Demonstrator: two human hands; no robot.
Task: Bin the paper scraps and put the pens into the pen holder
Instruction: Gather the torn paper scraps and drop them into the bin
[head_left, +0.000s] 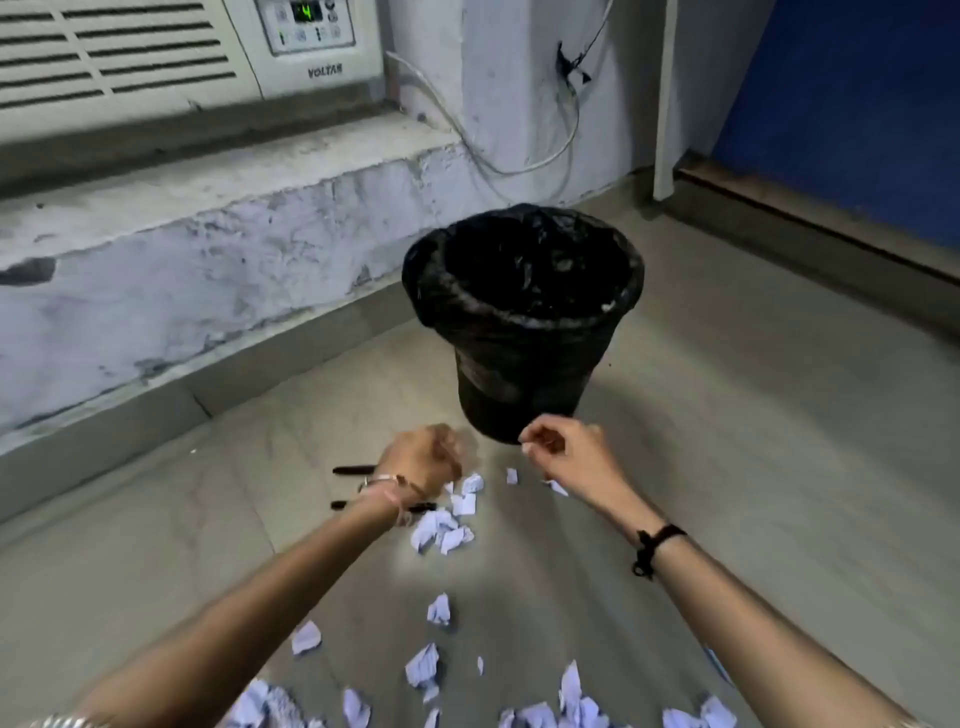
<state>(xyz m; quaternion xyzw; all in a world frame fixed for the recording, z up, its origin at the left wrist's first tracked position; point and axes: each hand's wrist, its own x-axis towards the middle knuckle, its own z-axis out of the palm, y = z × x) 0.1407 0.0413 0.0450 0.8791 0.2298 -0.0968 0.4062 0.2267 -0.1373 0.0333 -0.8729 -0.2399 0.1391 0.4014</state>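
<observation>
Head view. The bin (519, 374), black and upright, stands on the floor (753, 441) near the ledge (208, 171). The left hand (423, 457) is low in front of the bin with its fingers curled inward. Its back faces the camera, so whether the grip is clamped on anything cannot be told. The right hand (563, 447) overlaps the bin's base in the picture, thumb and forefinger drawn together. A pale spot shows at the fingertips, but whether the grip holds a scrap cannot be told. Scraps (441, 535) lie loose on the floor, one cluster between the hands and more nearer the camera. Two black pens (353, 470) lie on the floor, partly hidden by the left wrist. An air conditioner (130, 52) sits above the ledge, upper left.
</observation>
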